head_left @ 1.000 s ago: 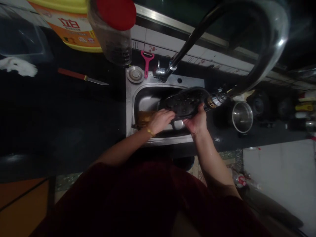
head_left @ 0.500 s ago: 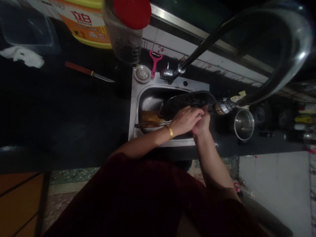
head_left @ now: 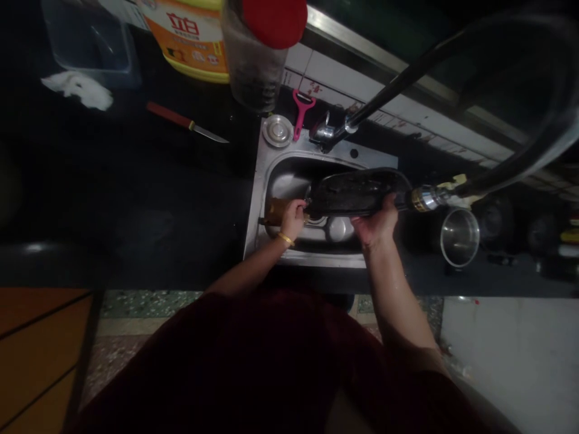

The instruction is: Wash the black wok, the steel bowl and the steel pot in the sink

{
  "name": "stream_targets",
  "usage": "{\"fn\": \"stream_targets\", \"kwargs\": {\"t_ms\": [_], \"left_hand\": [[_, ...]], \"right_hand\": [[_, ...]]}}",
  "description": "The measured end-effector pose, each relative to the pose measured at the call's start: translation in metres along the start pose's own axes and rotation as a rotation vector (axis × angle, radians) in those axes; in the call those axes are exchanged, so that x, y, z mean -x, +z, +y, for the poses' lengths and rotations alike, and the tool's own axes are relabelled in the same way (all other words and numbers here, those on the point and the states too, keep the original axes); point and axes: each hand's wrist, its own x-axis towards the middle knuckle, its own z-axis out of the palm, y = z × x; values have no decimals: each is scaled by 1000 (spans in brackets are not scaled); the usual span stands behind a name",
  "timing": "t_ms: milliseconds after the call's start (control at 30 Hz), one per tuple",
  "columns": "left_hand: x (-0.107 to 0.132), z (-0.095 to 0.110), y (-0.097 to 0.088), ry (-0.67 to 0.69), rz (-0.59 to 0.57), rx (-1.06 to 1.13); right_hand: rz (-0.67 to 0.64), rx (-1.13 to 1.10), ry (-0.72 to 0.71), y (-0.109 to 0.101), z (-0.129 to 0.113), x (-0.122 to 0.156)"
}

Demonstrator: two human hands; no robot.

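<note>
Since half a second ago the left hand [head_left: 293, 218] has moved off the right hand [head_left: 377, 224] to the left end of the pan [head_left: 357, 191].

Hands: the right hand grips the pan's right rim from below. The left hand, with a gold bangle at the wrist, has its fingers curled against the pan's left end. The dim light does not show whether it grips the pan.

Pan: black, held level above the steel sink [head_left: 259, 199], spanning most of the basin. A brown object [head_left: 274, 210] lies in the basin just beside the left hand.

Fittings: the tap [head_left: 332, 129] stands at the back rim of the sink. Its black hose [head_left: 407, 75] arcs overhead and comes down to a metal nozzle [head_left: 425, 198] just beside the pan's right end.

Desk: dark and dimly lit. At the sink's back rim lie a round metal plug [head_left: 277, 130] and a pink peeler [head_left: 301, 111]. To the left lies a knife [head_left: 185, 123] with a red handle, and further left a white cloth [head_left: 79, 90] and a clear box [head_left: 90, 42]. At the rear stand a yellow and orange jug [head_left: 194, 36] and a bottle [head_left: 262, 48] with a red cap. A steel pot [head_left: 459, 237] stands right of the sink.

Room: white tiles [head_left: 407, 120] line the wall behind the desk. The floor [head_left: 149, 304] below is speckled.
</note>
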Motion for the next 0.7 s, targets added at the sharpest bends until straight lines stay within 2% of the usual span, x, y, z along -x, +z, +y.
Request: {"fn": "stream_targets", "kwargs": {"t_ms": [100, 200, 300, 400, 500, 600, 667, 700], "left_hand": [[6, 38, 3, 151, 26, 50], [17, 72, 6, 335, -6, 93], [19, 81, 14, 411, -18, 110], [13, 64, 24, 405, 18, 88], [5, 31, 28, 381, 50, 53], [-5, -4, 25, 297, 26, 18], [-12, -15, 22, 232, -5, 0], [-13, -15, 22, 215, -10, -5]], "right_hand": [[-7, -17, -3, 7, 0, -3], [-10, -17, 2, 11, 0, -4], [3, -8, -1, 11, 0, -5], [2, -6, -7, 11, 1, -10], [-19, 1, -3, 13, 3, -18], [11, 21, 2, 19, 5, -24], [4, 38, 15, 22, 5, -25], [-9, 44, 25, 23, 5, -26]]}}
